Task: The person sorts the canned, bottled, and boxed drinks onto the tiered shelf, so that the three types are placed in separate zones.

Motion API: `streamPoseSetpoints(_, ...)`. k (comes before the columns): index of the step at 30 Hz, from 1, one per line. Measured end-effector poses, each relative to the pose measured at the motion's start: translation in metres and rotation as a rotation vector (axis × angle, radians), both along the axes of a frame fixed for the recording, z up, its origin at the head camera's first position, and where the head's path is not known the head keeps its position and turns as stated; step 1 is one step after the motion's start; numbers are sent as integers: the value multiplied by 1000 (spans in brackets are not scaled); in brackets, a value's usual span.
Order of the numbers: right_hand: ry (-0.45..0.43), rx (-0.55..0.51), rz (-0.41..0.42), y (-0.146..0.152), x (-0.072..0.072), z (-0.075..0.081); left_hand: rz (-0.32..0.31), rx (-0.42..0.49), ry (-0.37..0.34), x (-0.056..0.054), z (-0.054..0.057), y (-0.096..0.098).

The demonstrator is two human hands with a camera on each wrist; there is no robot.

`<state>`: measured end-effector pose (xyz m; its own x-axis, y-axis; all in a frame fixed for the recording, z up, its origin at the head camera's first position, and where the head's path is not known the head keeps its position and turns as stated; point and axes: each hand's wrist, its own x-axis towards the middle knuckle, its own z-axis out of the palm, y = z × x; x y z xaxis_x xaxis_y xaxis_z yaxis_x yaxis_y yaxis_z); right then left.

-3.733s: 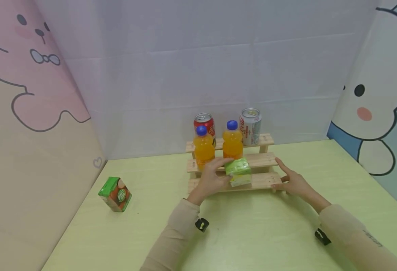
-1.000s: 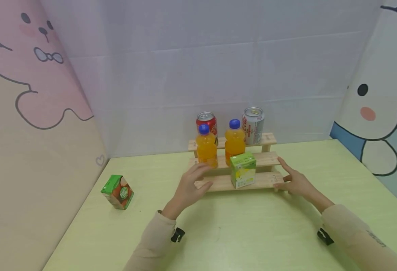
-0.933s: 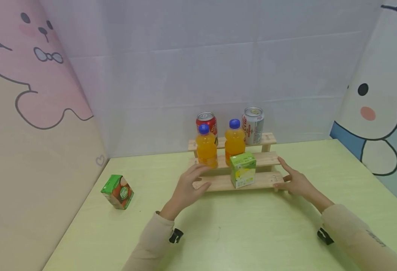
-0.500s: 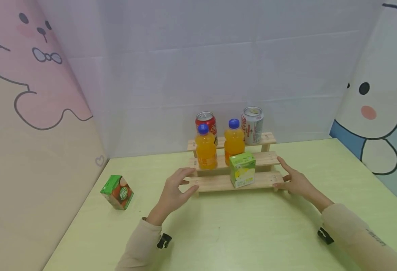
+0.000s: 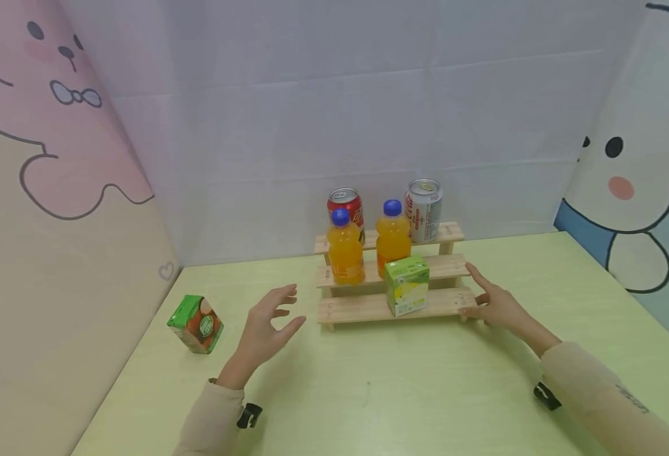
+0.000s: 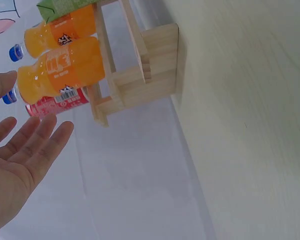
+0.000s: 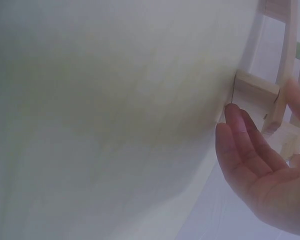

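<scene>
A three-tier wooden rack (image 5: 346,310) stands on the table. My right hand (image 5: 500,308) holds its right end, thumb at the bottom board and index finger at the middle one. In the right wrist view, the fingers (image 7: 242,145) curl beside the rack's end leg. A green drink carton (image 5: 407,286) sits upright on the bottom board, right of centre. My left hand (image 5: 263,329) is in the air left of the rack, fingers spread, holding nothing. Left of that hand stands a green-topped juice carton (image 5: 196,324) with a brown-red front.
Two orange drink bottles with blue caps, left bottle (image 5: 346,250) and right bottle (image 5: 393,234), stand on the middle board. A red can (image 5: 344,199) and a silver-white can (image 5: 423,212) are on the top board. Behind the rack hangs a pale cloth (image 5: 243,158).
My left hand set the green drink carton on the bottom board, let go and moved left toward the juice carton. My right hand stays at the rack's right end.
</scene>
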<state>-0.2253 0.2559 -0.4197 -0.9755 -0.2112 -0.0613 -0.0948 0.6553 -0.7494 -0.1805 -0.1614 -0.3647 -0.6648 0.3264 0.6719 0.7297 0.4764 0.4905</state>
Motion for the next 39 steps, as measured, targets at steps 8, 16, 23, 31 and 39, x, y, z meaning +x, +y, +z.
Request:
streamPoseSetpoints(8, 8, 8, 1, 0, 0, 1, 73, -5, 46, -6, -16, -29)
streamPoseSetpoints(16, 6, 10, 2, 0, 0, -1, 140, 12, 104, 15, 10, -36)
streamPoseSetpoints(23, 6, 19, -1, 1, -1, -1, 239, 26, 113, 22, 13, -50)
streamPoseSetpoints(31, 6, 26, -3, 2, -1, -2, 325, 84, 108, 29, 11, -68)
streamPoseSetpoints(39, 10, 20, -1, 1, 0, 0, 467, 240, 210, 26, 1, -93)
